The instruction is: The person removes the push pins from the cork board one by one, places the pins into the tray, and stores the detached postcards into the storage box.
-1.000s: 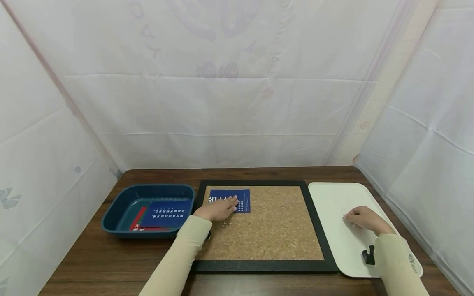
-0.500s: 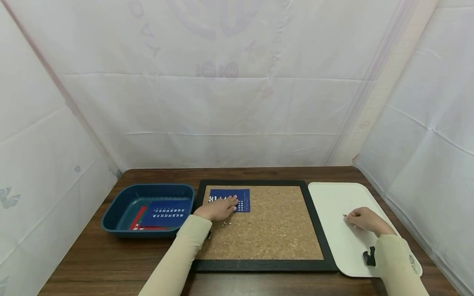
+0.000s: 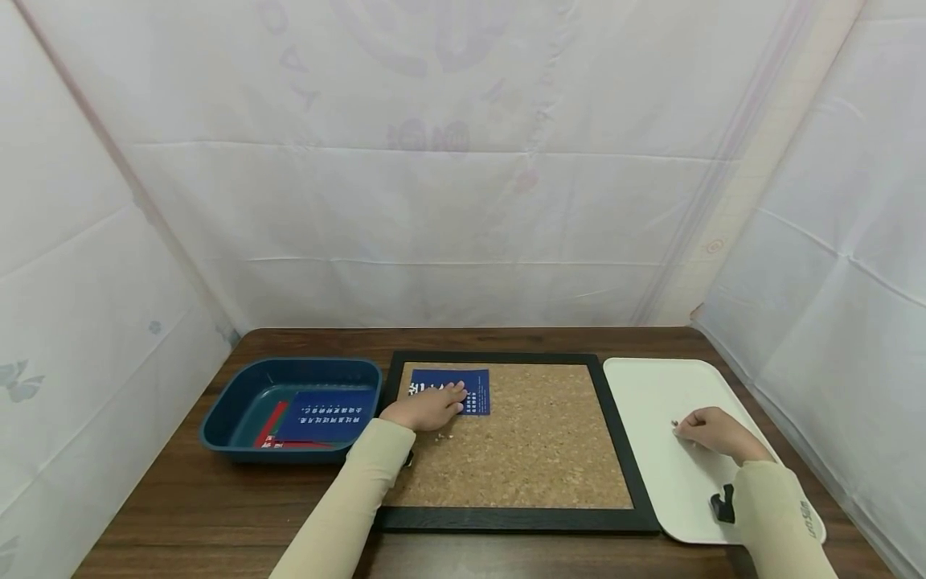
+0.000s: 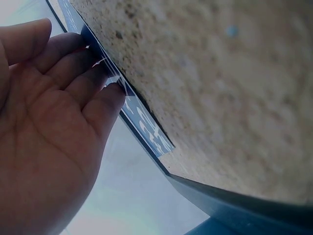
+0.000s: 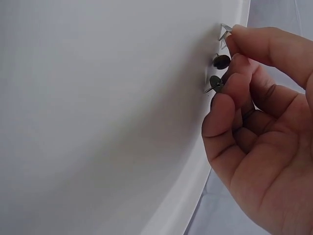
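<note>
My left hand [image 3: 427, 408] lies with its fingers extended on a blue card [image 3: 476, 392] with white print, at the upper left of a cork board [image 3: 535, 450]. In the left wrist view, the fingertips [image 4: 115, 93] press the card [image 4: 151, 127] against the cork. Over the white tray [image 3: 644, 450], my right hand [image 3: 716, 430] has curled fingers. In the right wrist view, its thumb and index finger pinch a metal thumbtack [image 5: 225, 30]. Two more thumbtacks, one dark [image 5: 221, 61] and one with its pin showing [image 5: 215, 83], sit right at the other fingers.
A dark blue basin [image 3: 239, 402] at the left holds a blue card [image 3: 325, 418] over red ones [image 3: 271, 426]. Several small pale bits [image 3: 444, 437] lie on the cork below my left hand. The board has a black raised frame [image 3: 517, 521]. White sheeting [image 3: 463, 241] encloses the table.
My right fingers have shifted slightly at the tray, and a small tack shows at their tips. The left hand stays on the card.
</note>
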`<state>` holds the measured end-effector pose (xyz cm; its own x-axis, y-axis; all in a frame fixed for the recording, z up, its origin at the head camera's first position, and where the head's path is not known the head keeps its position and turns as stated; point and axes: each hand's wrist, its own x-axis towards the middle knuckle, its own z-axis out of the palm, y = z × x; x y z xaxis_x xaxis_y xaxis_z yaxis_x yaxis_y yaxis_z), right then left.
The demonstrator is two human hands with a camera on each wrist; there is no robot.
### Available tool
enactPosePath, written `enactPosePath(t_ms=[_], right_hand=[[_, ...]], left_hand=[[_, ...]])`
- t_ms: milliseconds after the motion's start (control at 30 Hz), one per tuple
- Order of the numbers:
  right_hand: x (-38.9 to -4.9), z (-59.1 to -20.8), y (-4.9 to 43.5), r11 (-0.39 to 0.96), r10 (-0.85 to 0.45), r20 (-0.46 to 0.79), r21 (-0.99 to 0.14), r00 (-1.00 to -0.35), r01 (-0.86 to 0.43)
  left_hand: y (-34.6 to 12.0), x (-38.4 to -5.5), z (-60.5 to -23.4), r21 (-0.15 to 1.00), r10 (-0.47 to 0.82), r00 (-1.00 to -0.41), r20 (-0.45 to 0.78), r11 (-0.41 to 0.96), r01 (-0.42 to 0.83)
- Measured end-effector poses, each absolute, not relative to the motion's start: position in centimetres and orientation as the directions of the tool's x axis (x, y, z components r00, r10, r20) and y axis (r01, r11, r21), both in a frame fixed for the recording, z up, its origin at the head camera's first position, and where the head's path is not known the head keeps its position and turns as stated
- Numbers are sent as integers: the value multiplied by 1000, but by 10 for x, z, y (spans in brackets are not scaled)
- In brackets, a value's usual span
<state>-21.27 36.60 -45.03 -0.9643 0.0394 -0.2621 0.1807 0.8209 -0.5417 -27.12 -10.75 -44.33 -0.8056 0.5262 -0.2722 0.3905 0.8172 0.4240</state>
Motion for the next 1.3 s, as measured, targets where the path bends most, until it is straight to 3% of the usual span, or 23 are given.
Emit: enactPosePath(t_ms=[967,1300], right_hand=[[-216,-444,360,798,44,-252,-574,-967,186],[-224,-435,345,728,-11,-249,-666,-968,163]], left_hand=[[-107,-271,-442,427,521,-809,-273,819,383],[-107,-270,-444,434,523,-810,-266,815,384]])
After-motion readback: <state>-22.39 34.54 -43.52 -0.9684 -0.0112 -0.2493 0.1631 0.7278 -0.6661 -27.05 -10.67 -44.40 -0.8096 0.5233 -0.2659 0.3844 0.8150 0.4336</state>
